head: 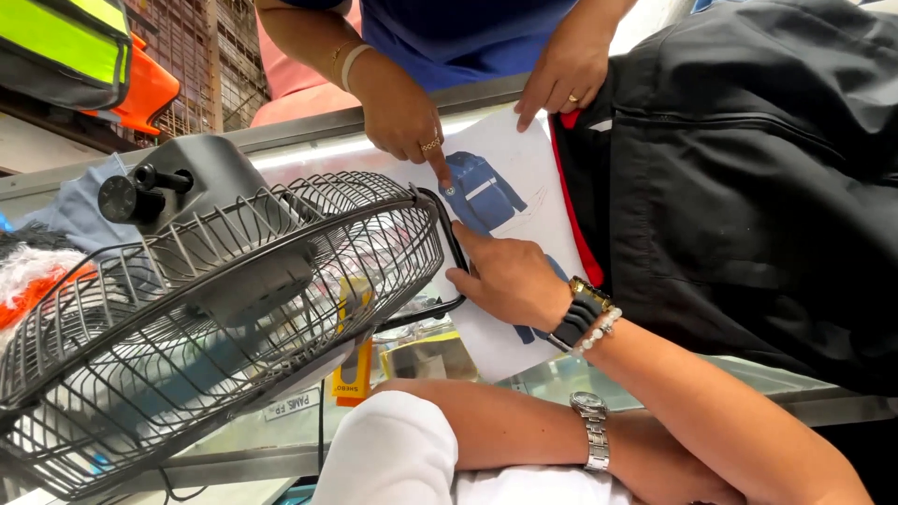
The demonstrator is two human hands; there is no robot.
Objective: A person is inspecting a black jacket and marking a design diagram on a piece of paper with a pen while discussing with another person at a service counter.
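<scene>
My right hand [505, 276] rests on a white sheet of paper [538, 201] that lies on a glass counter, index finger stretched towards a printed picture of a blue jacket [486, 192]. It holds nothing. A black watch and a bead bracelet sit on that wrist. My left forearm, with a silver watch [591, 430], lies folded across the counter edge; its hand is hidden under my right arm. Across the counter, another person's hand [402, 108] points a finger at the same picture, and their other hand [566, 70] presses on the paper's far edge.
A black jacket with a red lining [748, 187] lies on the counter to the right, over the paper's edge. A grey wire-caged fan [215, 309] stands at the left, close to my right hand. Hi-vis garments [65, 42] hang at the top left.
</scene>
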